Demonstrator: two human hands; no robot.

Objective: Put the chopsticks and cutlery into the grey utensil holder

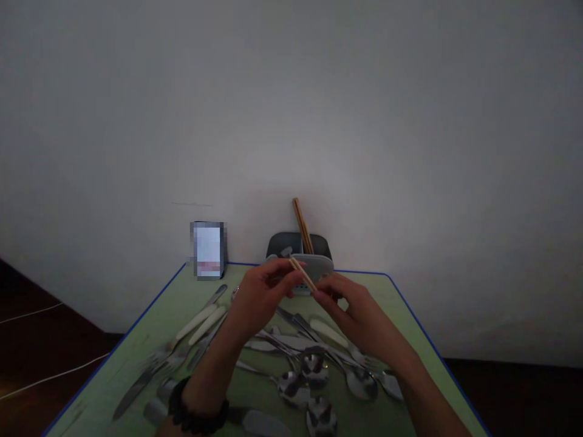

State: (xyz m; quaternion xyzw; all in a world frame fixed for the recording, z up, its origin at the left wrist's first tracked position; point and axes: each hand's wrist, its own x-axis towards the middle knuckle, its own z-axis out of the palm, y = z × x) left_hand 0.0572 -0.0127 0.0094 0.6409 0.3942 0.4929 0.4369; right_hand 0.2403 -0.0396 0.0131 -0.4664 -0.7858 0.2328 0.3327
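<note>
A pair of light wooden chopsticks slants between my two hands, above the table. Thumb and fingers of my left hand pinch their upper end. At the lower end, the fingers of my right hand are closed on them. Just behind my hands stands a grey cutlery holder, partly covered by them. Several brown chopsticks lean upright in its right compartment. A metal utensil end shows at its left compartment.
Metal spoons, white-handled forks and knives lie spread over the pale green table, beneath my forearms. A phone with a lit screen stands at the back left. A wall rises directly behind the table.
</note>
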